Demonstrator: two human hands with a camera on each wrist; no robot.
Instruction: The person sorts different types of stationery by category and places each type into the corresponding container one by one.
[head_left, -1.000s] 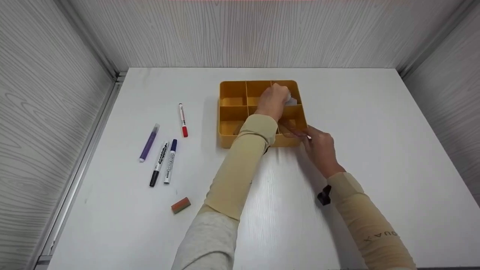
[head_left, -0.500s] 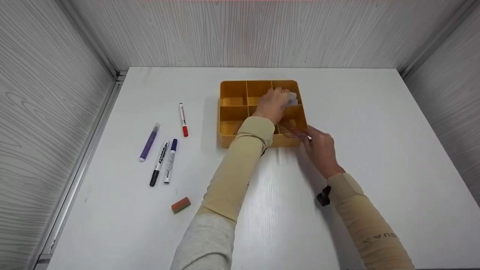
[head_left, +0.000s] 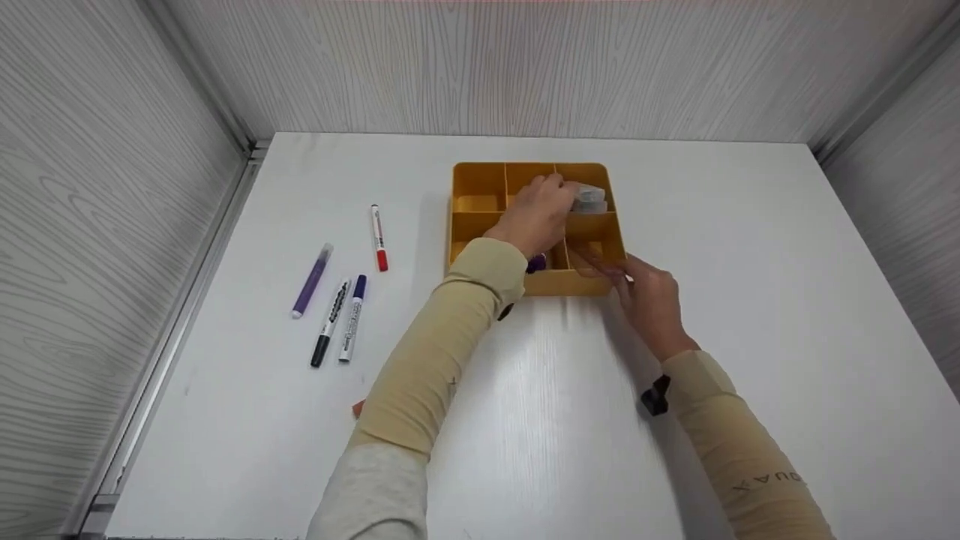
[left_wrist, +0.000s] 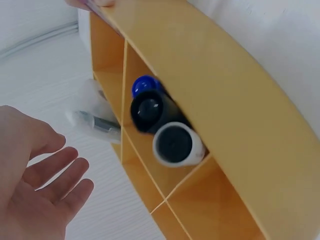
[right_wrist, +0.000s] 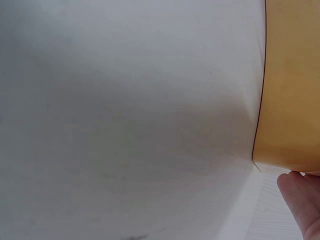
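Observation:
A yellow compartment box (head_left: 566,284) stands at the middle back of the table. Over its back row is my left hand (head_left: 534,214); in the left wrist view its fingers are spread and relaxed, with nothing between them. Just beyond those fingers, translucent plastic items (head_left: 590,199) stick up from the back right compartment. My right hand (head_left: 651,304) grips the box's front right corner, its fingertips over the rim. In the left wrist view, a blue-capped marker (left_wrist: 145,86), a black-ended one (left_wrist: 152,110) and a white marker (left_wrist: 175,144) stand in the front middle compartment.
Left of the box lie a red-capped marker (head_left: 379,238), a purple marker (head_left: 312,281), a black-capped marker (head_left: 331,324) and a blue-capped marker (head_left: 353,319). A small orange-brown block (head_left: 358,408) peeks out from under my left sleeve. Pale panels enclose the table.
My left hand has drawn back to the left from the translucent items, which now show more. The left forearm has shifted over the small block. My right hand keeps its grip on the corner.

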